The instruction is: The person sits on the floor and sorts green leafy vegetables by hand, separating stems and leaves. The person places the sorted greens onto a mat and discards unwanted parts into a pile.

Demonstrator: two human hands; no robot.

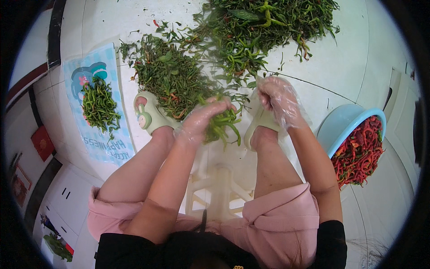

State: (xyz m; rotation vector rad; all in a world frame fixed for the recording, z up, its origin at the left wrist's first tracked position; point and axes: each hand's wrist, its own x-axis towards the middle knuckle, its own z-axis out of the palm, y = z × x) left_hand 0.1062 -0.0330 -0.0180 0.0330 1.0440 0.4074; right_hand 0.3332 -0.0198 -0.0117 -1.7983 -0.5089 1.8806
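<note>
My left hand (201, 118), in a thin clear plastic glove, grips a bunch of green chili peppers (225, 127) between my knees. The peppers hang below its fingers, slightly blurred. To the right, my gloved right hand (279, 99) is raised above my right slipper, its fingers curled inward. Whether anything small sits inside those fingers is hidden. Just beyond both hands, a heap of green leaves and stems (171, 72) spreads on the floor. Behind it lies a larger pile of pepper plants (268, 30), with green peppers and leaves tangled together.
On the left, a blue checked plastic bag (100, 148) bearing writing lies flat under a small pile of green chilies (100, 107). A light blue basin (339, 124) full of red chilies (359, 154) stands at right. Green slippers (151, 117) flank the leaf heap. A pale plastic stool (218, 188) is beneath me.
</note>
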